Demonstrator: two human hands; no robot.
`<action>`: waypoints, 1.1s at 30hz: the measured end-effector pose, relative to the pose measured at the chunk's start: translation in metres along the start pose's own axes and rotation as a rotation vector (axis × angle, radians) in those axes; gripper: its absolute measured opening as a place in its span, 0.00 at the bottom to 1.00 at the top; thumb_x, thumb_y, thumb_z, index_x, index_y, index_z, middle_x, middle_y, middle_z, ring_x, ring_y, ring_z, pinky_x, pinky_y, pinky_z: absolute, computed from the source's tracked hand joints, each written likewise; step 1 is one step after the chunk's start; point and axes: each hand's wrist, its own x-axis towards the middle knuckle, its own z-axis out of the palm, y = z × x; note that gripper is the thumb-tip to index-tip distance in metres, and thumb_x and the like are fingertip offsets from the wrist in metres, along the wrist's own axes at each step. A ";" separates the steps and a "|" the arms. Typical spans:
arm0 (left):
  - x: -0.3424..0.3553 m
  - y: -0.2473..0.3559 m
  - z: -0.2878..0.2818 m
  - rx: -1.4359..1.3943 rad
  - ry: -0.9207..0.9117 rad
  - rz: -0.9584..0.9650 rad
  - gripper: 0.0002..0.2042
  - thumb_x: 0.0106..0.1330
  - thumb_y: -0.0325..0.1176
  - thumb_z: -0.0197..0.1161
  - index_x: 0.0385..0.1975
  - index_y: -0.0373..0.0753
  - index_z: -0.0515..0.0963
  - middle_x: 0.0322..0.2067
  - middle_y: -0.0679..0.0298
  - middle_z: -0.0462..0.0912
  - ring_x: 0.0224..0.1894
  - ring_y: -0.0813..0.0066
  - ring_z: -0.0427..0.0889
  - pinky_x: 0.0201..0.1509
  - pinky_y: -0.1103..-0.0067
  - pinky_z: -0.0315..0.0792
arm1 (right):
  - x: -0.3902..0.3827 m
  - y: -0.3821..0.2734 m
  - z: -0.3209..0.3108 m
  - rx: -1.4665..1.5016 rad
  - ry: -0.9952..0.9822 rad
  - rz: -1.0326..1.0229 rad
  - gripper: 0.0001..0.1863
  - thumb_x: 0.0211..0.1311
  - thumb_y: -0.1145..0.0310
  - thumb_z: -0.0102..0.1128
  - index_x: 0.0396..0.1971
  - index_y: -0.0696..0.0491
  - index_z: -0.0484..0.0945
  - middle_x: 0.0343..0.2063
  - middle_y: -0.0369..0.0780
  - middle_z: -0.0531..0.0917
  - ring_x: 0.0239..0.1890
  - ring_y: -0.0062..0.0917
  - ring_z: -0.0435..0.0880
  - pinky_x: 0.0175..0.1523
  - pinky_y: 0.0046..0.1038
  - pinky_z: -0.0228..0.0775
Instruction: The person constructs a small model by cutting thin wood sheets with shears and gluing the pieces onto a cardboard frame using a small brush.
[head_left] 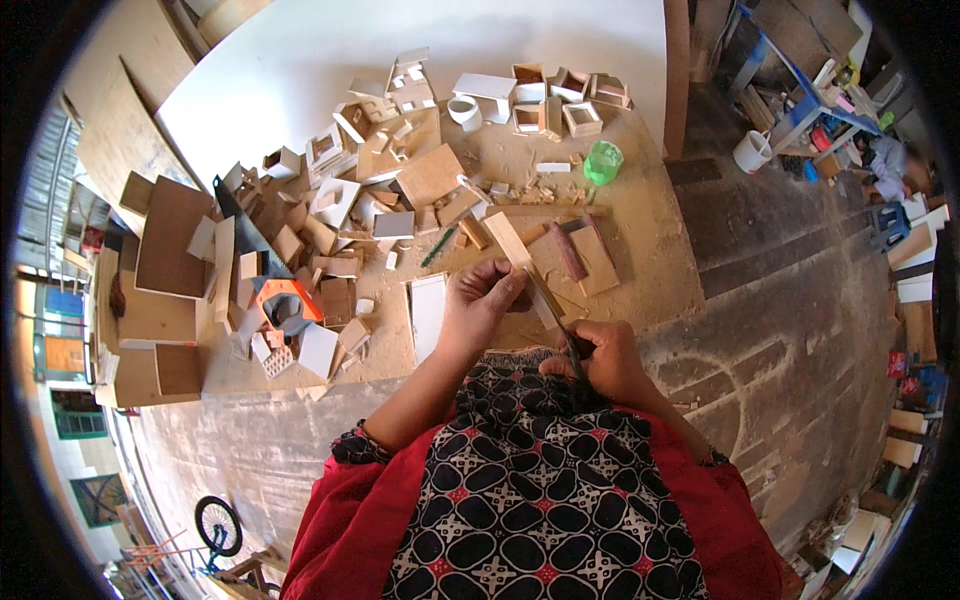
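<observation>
My left hand point(485, 300) is closed, with thumb and fingers pinched at the edge of a pale, flat wooden strip point(508, 240). The strip slants from the tabletop side down toward my body. My right hand point(605, 355) is wrapped round a dark, narrow tool point(573, 350), whose thin front end lies against the strip's near end. The frame does not show clearly what kind of tool it is. Just beyond my hands, a reddish-brown wooden stick point(568, 250) rests on a thin wooden board point(598, 265). A white panel point(428, 312) lies by my left wrist.
Wood offcuts and small boxes point(582, 120) crowd the left and back of the worktable point(655, 250). An orange-handled handsaw point(288, 303) leans among them at left. A green plastic cup point(603, 162) and white cup point(464, 112) stand behind. A person point(890, 165) is at the far right.
</observation>
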 end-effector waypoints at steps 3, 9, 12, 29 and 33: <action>0.001 0.002 0.005 0.001 0.009 0.005 0.06 0.65 0.31 0.60 0.29 0.36 0.78 0.25 0.68 0.80 0.27 0.84 0.78 0.35 0.83 0.77 | -0.001 0.000 -0.001 -0.004 0.019 -0.002 0.26 0.40 0.47 0.75 0.25 0.57 0.81 0.16 0.44 0.79 0.18 0.26 0.78 0.26 0.29 0.67; -0.001 0.001 0.007 0.011 0.022 0.005 0.06 0.65 0.31 0.61 0.30 0.36 0.78 0.26 0.68 0.81 0.27 0.84 0.79 0.35 0.83 0.77 | -0.003 0.001 -0.001 -0.016 0.000 0.029 0.26 0.41 0.48 0.75 0.24 0.57 0.80 0.16 0.44 0.79 0.18 0.26 0.77 0.25 0.29 0.66; -0.001 -0.001 0.008 0.023 0.018 0.010 0.04 0.64 0.29 0.61 0.30 0.36 0.78 0.26 0.67 0.82 0.27 0.81 0.80 0.34 0.82 0.77 | -0.007 0.009 0.004 -0.013 0.008 0.038 0.25 0.42 0.49 0.75 0.25 0.58 0.80 0.16 0.44 0.79 0.18 0.27 0.78 0.25 0.29 0.66; 0.006 -0.002 0.020 0.027 0.017 -0.019 0.04 0.65 0.29 0.59 0.31 0.35 0.77 0.25 0.68 0.81 0.27 0.83 0.79 0.33 0.84 0.77 | -0.009 0.010 0.003 -0.001 0.077 0.024 0.26 0.43 0.51 0.75 0.28 0.60 0.79 0.18 0.46 0.80 0.19 0.26 0.78 0.26 0.29 0.67; 0.005 -0.001 0.022 0.020 0.002 -0.006 0.05 0.65 0.29 0.59 0.30 0.35 0.77 0.25 0.68 0.81 0.27 0.83 0.79 0.33 0.84 0.77 | -0.009 0.009 0.004 0.018 0.102 0.008 0.26 0.42 0.51 0.75 0.28 0.60 0.79 0.17 0.46 0.79 0.19 0.26 0.78 0.25 0.28 0.67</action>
